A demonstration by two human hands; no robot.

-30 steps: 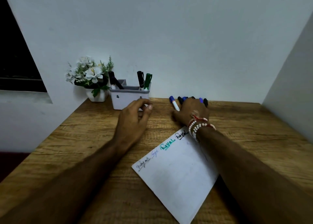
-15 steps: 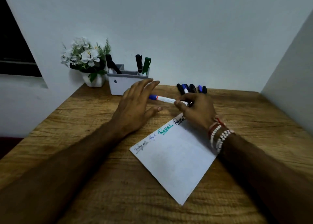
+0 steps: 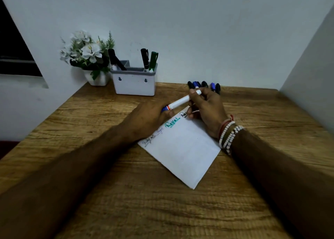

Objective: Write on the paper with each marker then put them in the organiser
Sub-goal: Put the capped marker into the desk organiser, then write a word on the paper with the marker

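Note:
A white marker with a blue cap (image 3: pixel 180 101) is held above the top edge of the paper (image 3: pixel 182 148). My right hand (image 3: pixel 206 108) grips its white barrel. My left hand (image 3: pixel 151 115) grips the blue cap end. The paper lies slanted on the wooden desk (image 3: pixel 162 202) with several written words along its top edge. Several blue and black markers (image 3: pixel 204 85) lie in a row at the wall behind my right hand. The grey-white organiser (image 3: pixel 133 81) stands at the back with three markers upright in it.
A white pot of white flowers (image 3: pixel 90 58) stands left of the organiser in the corner. A wall panel (image 3: pixel 310 72) closes the desk's right side. The desk's left edge runs diagonally beside my left forearm.
My right hand lifted a blue-capped marker from the row and brought it over the paper. My left hand, open before, has closed round the cap end.

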